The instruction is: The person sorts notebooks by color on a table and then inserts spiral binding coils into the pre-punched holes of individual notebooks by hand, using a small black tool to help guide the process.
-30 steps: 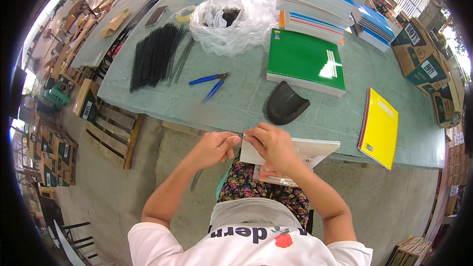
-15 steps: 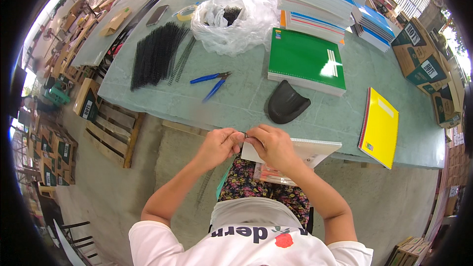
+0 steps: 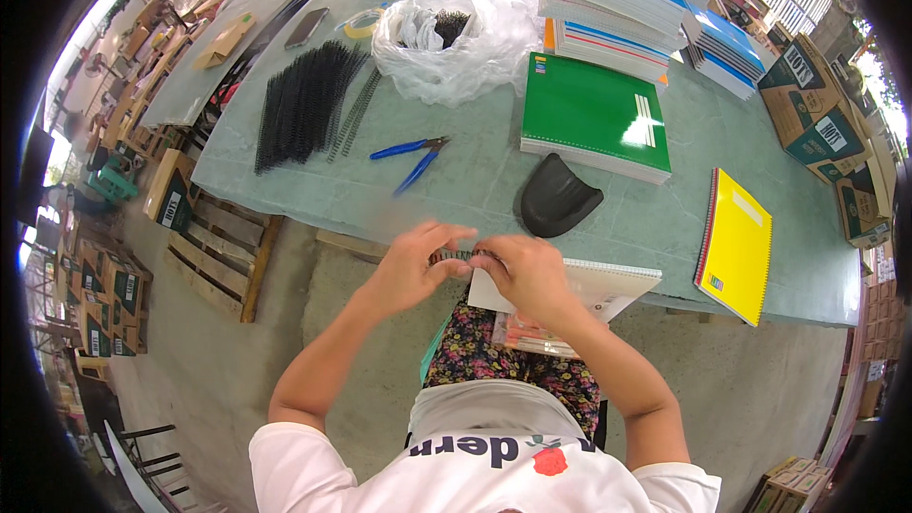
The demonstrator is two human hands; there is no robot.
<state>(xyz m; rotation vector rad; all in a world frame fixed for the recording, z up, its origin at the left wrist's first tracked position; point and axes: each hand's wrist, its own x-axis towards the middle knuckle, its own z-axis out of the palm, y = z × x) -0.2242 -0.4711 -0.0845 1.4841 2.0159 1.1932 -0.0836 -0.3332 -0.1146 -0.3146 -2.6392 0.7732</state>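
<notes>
My left hand [image 3: 410, 268] is closed around a black spiral binding coil [image 3: 456, 255], whose loops show between its fingers. The fingers of my right hand [image 3: 528, 271] pinch the coil's other end, at the upper left corner of a white-paged notebook [image 3: 613, 287]. This notebook lies tilted at the table's front edge, partly hidden under my right hand and forearm. Beyond the hands are a black curved, scooped piece [image 3: 559, 198] and blue-handled cutters [image 3: 416, 156], their handles apart. The coil's exact seat in the notebook's holes is hidden by my fingers.
On the green table [image 3: 456, 199] are a pile of black coils [image 3: 306, 112], a plastic bag [image 3: 503, 52], a phone [image 3: 306, 27] and tape [image 3: 359, 30]. Green notebooks [image 3: 594, 114] stand before tall stacks. A yellow notebook [image 3: 733, 247] and cartons [image 3: 815, 109] are at right.
My left hand has shifted slightly up and left, its fingers opening from a tight pinch to wrap along the coil, which now shows more. My right hand stays at the notebook's corner.
</notes>
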